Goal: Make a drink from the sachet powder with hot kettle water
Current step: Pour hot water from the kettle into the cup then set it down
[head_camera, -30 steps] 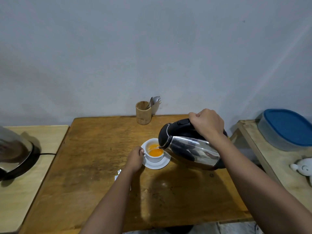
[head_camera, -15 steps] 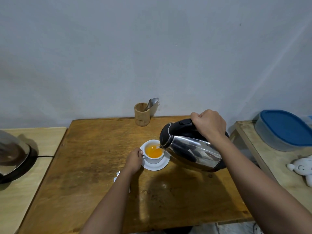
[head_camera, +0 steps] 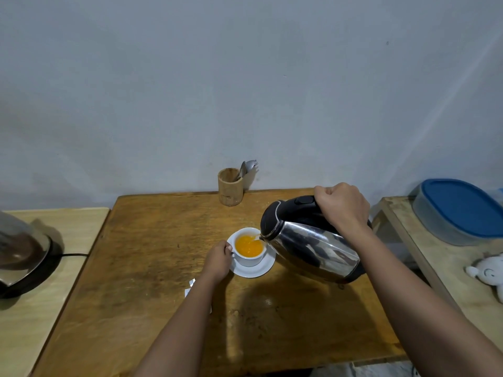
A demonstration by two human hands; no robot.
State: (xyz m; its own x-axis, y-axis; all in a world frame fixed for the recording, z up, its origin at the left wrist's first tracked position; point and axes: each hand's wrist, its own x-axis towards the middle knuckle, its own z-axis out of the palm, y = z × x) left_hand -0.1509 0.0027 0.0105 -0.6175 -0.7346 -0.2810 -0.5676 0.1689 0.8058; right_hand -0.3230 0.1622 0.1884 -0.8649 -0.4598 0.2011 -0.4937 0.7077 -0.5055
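Observation:
A white cup [head_camera: 250,260] stands on a white saucer [head_camera: 258,270] in the middle of the wooden table [head_camera: 152,268]. Orange liquid fills much of the cup. My left hand [head_camera: 217,258] grips the cup's handle on its left side. My right hand [head_camera: 341,205] is closed around the black handle of a steel kettle [head_camera: 310,246], which is tilted with its spout over the cup's right rim, a thin stream of water running in. A white sachet [head_camera: 190,288] lies on the table, mostly hidden under my left forearm.
A bamboo holder [head_camera: 230,186] with a spoon and fork stands at the table's back edge. On the left side table sits a second appliance on a black base [head_camera: 21,257] with a cord. The right shelf holds a blue-lidded container [head_camera: 460,210] and a white toy [head_camera: 490,270].
The orange liquid in the cup has risen. Both hands and the kettle have stayed in much the same pose while the view shifted slightly.

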